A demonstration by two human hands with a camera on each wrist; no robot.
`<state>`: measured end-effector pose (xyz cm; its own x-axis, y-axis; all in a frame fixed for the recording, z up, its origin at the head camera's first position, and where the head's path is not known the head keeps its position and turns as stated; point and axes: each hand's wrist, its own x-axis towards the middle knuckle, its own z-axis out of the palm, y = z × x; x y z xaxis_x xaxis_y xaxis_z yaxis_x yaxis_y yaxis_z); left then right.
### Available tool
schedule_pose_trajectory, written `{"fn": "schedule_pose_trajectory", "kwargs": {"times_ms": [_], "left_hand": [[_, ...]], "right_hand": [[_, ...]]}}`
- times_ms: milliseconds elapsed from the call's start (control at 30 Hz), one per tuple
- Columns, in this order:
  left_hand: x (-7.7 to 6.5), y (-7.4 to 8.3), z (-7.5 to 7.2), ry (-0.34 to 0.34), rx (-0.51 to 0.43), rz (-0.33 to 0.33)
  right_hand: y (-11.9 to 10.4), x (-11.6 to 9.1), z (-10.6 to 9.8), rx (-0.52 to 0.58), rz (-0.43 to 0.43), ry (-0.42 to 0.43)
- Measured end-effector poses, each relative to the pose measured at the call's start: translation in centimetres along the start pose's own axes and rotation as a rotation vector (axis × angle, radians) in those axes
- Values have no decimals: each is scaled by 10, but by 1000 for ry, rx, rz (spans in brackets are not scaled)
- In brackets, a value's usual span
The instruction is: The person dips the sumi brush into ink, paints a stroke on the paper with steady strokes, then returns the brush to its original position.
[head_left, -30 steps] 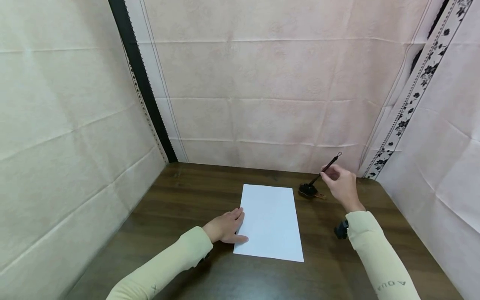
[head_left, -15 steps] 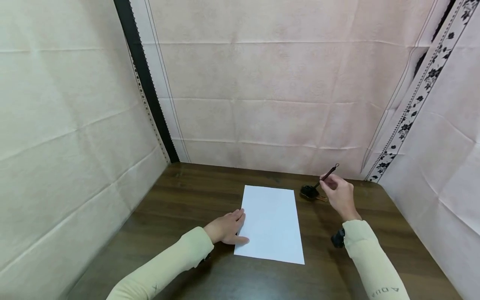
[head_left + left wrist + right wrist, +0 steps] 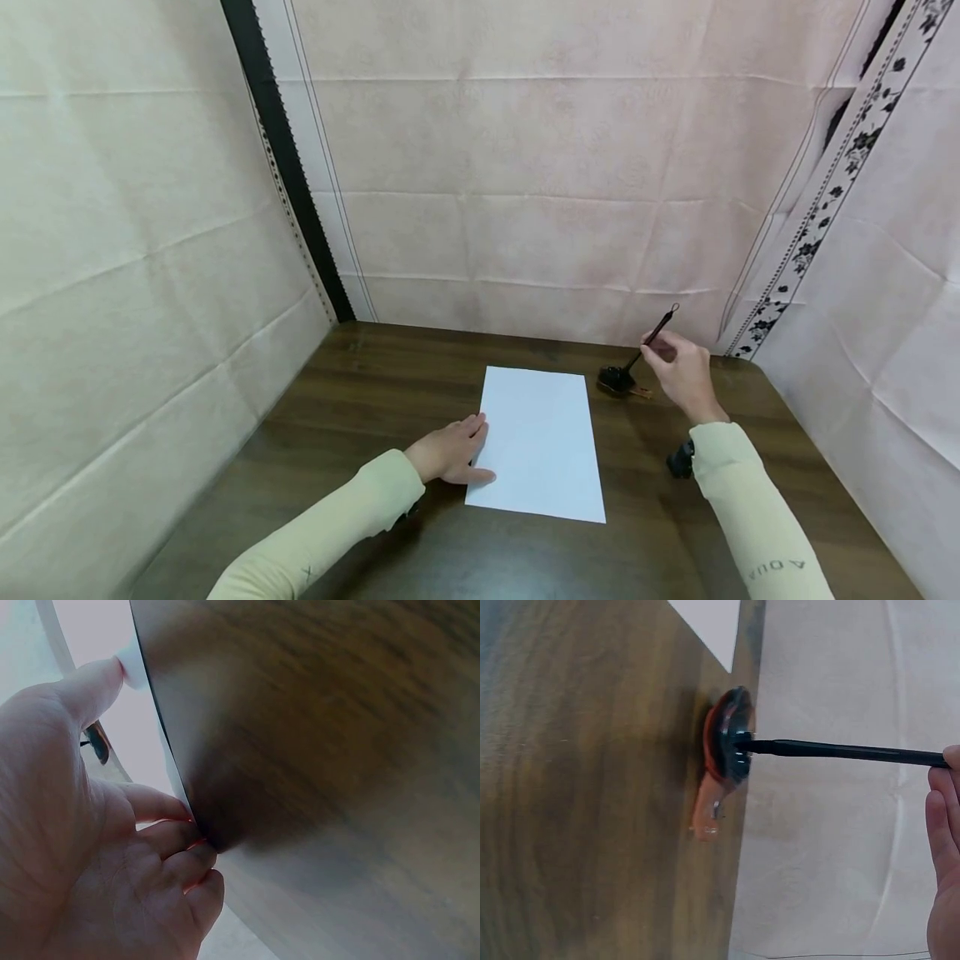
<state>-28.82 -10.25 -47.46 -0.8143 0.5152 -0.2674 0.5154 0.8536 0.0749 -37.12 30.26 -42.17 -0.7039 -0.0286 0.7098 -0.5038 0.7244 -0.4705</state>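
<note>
A sheet of white paper point(image 3: 543, 442) lies upright on the dark wooden table. My left hand point(image 3: 450, 454) rests on its left edge, thumb and fingertips over the sheet; in the left wrist view the palm of this left hand point(image 3: 82, 825) shows with fingers slightly bent. To the right of the paper, my right hand point(image 3: 684, 373) pinches a black writing brush point(image 3: 660, 325) with a hanging loop at its top end. The brush slants down to the left, its tip in a small black ink dish point(image 3: 727, 735) with an orange-brown handle point(image 3: 707, 814).
The table point(image 3: 360, 400) is brown wood grain and ends at pale cloth walls on the left, back and right. A black band point(image 3: 292, 175) runs up the back left corner. A dark device point(image 3: 680, 460) sits at the right wrist.
The right hand and brush dipped lower at the ink dish half a second ago, and have risen again since. The left hand and the paper have kept their places.
</note>
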Motion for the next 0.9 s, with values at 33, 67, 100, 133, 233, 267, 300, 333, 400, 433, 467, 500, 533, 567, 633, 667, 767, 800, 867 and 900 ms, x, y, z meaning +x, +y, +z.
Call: {"fn": "schedule_pose_trajectory", "kwargs": {"times_ms": [33, 67, 100, 133, 233, 267, 300, 333, 400, 433, 467, 500, 533, 567, 633, 667, 767, 800, 867, 900], "left_hand": [[0, 0, 0, 0, 0, 0], [0, 0, 0, -1, -2, 0], [0, 0, 0, -2, -3, -3], [0, 0, 0, -2, -4, -5], [0, 1, -1, -5, -7, -12], [0, 1, -1, -6, -7, -14], [1, 1, -1, -6, -6, -14], [1, 1, -1, -6, -5, -14], [1, 1, -1, -9, -7, -14], [2, 1, -1, -10, -8, -14], [2, 1, -1, -9, -8, -14], [2, 1, -1, -11, -8, -14], [2, 1, -1, -10, -10, -16], [2, 1, -1, -11, -10, -16], [2, 1, -1, -9, -10, -17], [2, 1, -2, -9, -10, -18], [2, 1, -2, -11, -12, -18], [1, 1, -2, -11, -14, -18], [2, 1, -1, -11, -11, -17], [2, 1, -1, -10, -11, -16]], "right_hand": [[0, 1, 0, 1, 2, 4], [-1, 3, 0, 1, 3, 9], [-1, 3, 1, 1, 4, 11], [0, 3, 2, 2, 4, 13], [1, 1, 6, -8, 17, 6], [2, -1, 7, -11, 22, -1], [3, -4, 9, -14, 32, -11], [4, -6, 10, -18, 41, -21], [6, -10, 12, -27, 63, -39], [8, -12, 13, -29, 69, -44], [8, -13, 13, -29, 76, -48], [9, -13, 13, -31, 80, -48], [9, -13, 12, -31, 79, -44], [9, -12, 12, -32, 76, -39], [9, -9, 10, -38, 66, -29], [9, -8, 9, -40, 63, -26], [7, -2, 7, -45, 53, -14], [7, 0, 6, -46, 50, -11], [5, 2, 5, -44, 50, -5], [4, 2, 5, -40, 51, -3]]}}
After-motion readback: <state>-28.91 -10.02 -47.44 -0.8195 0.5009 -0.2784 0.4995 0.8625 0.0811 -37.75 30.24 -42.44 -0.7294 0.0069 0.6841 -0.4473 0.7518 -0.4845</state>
